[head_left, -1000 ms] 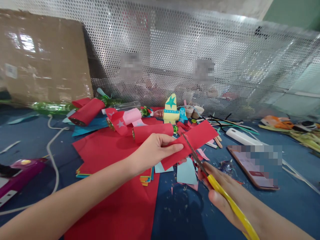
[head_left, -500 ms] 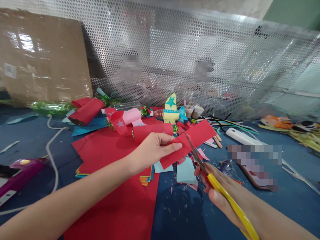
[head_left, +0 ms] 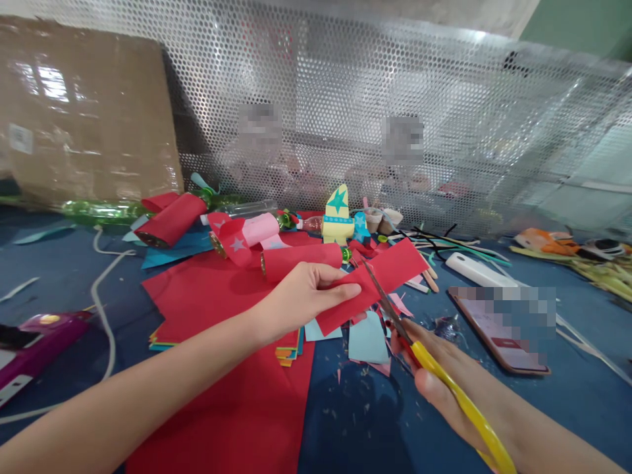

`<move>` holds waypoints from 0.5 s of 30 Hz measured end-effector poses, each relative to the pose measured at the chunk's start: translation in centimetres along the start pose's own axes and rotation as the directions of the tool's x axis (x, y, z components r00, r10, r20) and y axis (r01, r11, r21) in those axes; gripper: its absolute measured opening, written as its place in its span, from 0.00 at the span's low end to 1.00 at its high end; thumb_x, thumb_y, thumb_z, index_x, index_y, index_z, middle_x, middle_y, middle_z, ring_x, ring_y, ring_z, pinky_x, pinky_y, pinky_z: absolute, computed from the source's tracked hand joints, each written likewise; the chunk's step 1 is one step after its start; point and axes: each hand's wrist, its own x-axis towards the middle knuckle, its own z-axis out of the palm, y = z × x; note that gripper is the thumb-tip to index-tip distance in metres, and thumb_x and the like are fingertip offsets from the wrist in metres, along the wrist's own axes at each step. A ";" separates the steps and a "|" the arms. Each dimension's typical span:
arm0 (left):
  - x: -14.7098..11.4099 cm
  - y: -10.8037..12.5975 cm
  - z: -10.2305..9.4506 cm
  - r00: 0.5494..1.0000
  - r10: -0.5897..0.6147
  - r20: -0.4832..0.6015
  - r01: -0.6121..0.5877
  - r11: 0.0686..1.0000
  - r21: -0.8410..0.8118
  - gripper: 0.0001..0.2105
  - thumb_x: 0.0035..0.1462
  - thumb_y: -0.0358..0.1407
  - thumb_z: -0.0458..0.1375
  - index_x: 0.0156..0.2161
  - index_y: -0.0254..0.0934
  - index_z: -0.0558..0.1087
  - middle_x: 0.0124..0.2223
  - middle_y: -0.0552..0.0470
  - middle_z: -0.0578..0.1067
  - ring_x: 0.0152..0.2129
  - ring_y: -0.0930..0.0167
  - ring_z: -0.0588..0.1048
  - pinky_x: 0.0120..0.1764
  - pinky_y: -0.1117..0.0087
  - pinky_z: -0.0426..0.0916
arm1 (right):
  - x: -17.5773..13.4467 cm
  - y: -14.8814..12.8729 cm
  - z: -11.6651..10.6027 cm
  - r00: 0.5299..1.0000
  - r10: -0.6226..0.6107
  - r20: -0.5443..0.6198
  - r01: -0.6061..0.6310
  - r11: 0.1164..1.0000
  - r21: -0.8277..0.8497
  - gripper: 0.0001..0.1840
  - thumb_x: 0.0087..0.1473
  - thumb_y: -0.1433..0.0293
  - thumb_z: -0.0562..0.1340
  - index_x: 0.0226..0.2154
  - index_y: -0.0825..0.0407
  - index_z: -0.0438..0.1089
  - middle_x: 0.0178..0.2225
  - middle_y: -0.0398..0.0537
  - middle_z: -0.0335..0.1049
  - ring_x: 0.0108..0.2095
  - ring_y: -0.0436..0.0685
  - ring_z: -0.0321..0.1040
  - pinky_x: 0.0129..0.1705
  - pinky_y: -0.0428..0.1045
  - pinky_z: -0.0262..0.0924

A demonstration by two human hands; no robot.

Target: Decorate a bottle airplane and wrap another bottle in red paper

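My left hand (head_left: 311, 296) pinches a strip of red paper (head_left: 397, 266) between thumb and fingers, above the table. Around the yellow handles of a pair of scissors (head_left: 444, 385), my right hand (head_left: 439, 368) is closed. The blades lie across the middle of the strip, and the tips reach its far edge; whether they have cut through there I cannot tell. Below the strip lie light blue paper pieces (head_left: 368, 339) and small pink scraps. Under my left forearm is a stack of coloured sheets, with large red paper (head_left: 232, 408) on top.
Behind the paper lie bottles wrapped in red paper (head_left: 301, 262) and a yellow paper rocket shape (head_left: 338, 214). A phone (head_left: 503, 336) and a white glue gun-like tool (head_left: 476, 268) lie right. At left are a purple device (head_left: 49, 342) and a white cord (head_left: 101, 303). Cardboard (head_left: 93, 112) stands behind.
The scissors and my right hand have shifted very slightly, with the blades looking a little more closed across the strip. My left hand and the red strip have hardly moved.
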 end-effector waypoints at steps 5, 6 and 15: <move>0.0 0.5 0.0 0.999 0.039 0.005 -0.039 0.999 -0.035 0.09 0.55 0.36 0.59 0.26 0.37 0.77 0.28 0.55 0.80 0.22 0.75 0.74 0.24 0.77 0.61 | 0.9 -0.4 -0.1 0.999 0.020 0.040 -0.020 1.000 0.001 0.25 0.55 0.45 0.48 0.32 0.46 0.66 0.26 0.48 0.69 0.22 0.57 0.63 0.24 0.51 0.62; 0.0 0.5 -0.1 0.999 0.039 0.008 -0.038 0.998 -0.044 0.09 0.55 0.35 0.59 0.27 0.37 0.78 0.29 0.54 0.80 0.24 0.74 0.75 0.25 0.77 0.62 | 0.8 -0.4 -0.1 0.999 0.026 0.041 -0.026 1.000 -0.001 0.26 0.55 0.44 0.47 0.30 0.47 0.65 0.24 0.47 0.68 0.21 0.56 0.62 0.23 0.50 0.60; 0.3 -0.6 -0.3 0.997 0.051 0.055 -0.047 0.996 -0.076 0.09 0.56 0.39 0.59 0.28 0.37 0.78 0.30 0.53 0.81 0.28 0.72 0.78 0.29 0.76 0.67 | 0.7 0.9 0.9 0.996 0.089 -0.016 -0.090 0.995 -0.051 0.34 0.52 0.38 0.40 0.24 0.50 0.59 0.20 0.43 0.58 0.19 0.50 0.51 0.20 0.47 0.45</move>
